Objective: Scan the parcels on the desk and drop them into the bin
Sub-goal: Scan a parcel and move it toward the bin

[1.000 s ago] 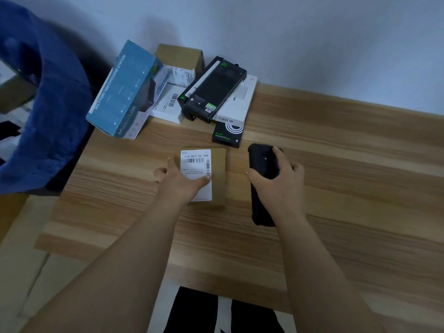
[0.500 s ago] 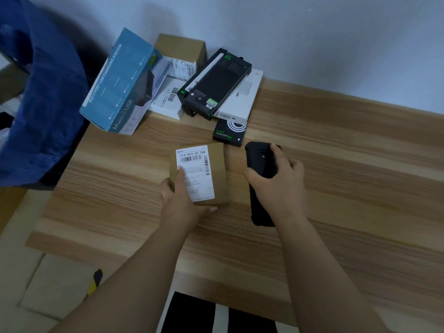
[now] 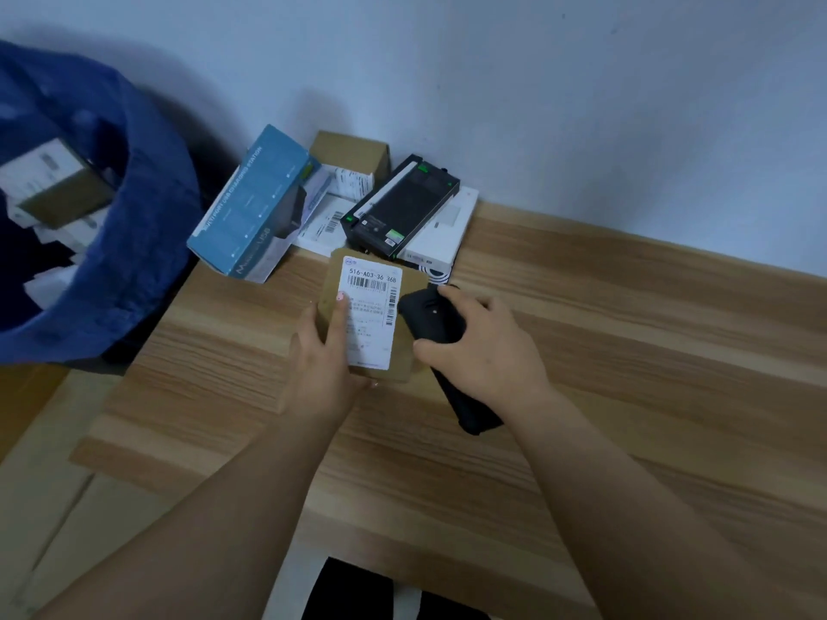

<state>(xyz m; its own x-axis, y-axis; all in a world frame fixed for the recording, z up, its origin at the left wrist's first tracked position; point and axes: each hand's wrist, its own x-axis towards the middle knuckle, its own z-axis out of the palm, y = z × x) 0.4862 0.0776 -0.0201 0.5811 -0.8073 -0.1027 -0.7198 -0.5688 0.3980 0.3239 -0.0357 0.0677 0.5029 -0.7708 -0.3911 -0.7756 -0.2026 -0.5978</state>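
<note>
Against the wall at the far left corner of the light wooden desk (image 3: 626, 351) lie about six stacked boxes (image 3: 402, 203). Nearer, one brown labelled cardboard parcel (image 3: 331, 284), one black handheld scanner (image 3: 434, 319), two hands.

Blue bin (image 3: 134, 243) cut off by the left edge, contents dim and blurred. Fine print on the white label (image 3: 371, 306) of the brown parcel (image 3: 331, 284) too small to read below the top barcode. Lower part of that label covered by the left hand (image 3: 320, 364). Middle of the black scanner (image 3: 436, 324) hidden under the right hand (image 3: 485, 346). Small black box (image 3: 441, 276) mostly hidden behind parcel and scanner. White boxes (image 3: 441, 230) at the wall partly buried under the black box (image 3: 402, 208). Both forearms cut off at the bottom edge.
</note>
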